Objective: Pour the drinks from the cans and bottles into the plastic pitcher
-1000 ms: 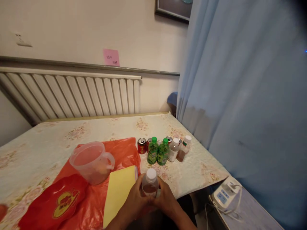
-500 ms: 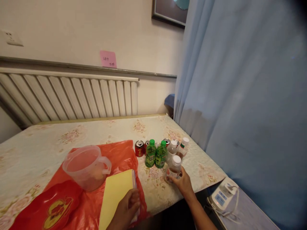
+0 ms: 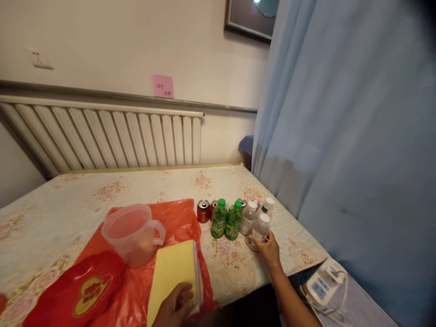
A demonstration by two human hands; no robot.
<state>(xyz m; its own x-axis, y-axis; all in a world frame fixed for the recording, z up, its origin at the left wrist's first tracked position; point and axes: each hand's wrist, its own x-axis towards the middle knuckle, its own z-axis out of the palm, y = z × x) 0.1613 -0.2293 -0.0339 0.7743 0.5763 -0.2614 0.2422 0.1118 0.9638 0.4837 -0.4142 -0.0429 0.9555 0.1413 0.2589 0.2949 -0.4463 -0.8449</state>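
My right hand [image 3: 270, 252] is closed around the lower part of a clear plastic bottle [image 3: 260, 231] with a white cap, standing near the table's right edge. Just behind it are another clear white-capped bottle [image 3: 248, 220] and a third [image 3: 268, 206] with a green-and-red band. Two green-capped green bottles [image 3: 220, 220] stand to their left. My left hand [image 3: 177, 303] is curled, with nothing visible in its fingers, over the lower right part of a folded yellow cloth [image 3: 175, 263]. Whether it presses on the cloth I cannot tell.
Drink cans [image 3: 203, 212] stand behind the green bottles, partly hidden. A translucent jug [image 3: 131, 231] and a red dish [image 3: 73, 286] are on red plastic sheeting [image 3: 175, 213] at left. A power strip [image 3: 320, 286] lies on a lower surface at right, beside a blue curtain [image 3: 340, 159].
My right hand has shifted the clear bottle slightly away and to the right, closer to the other bottles. My left hand has slid a little back toward me. The view has turned slightly left.
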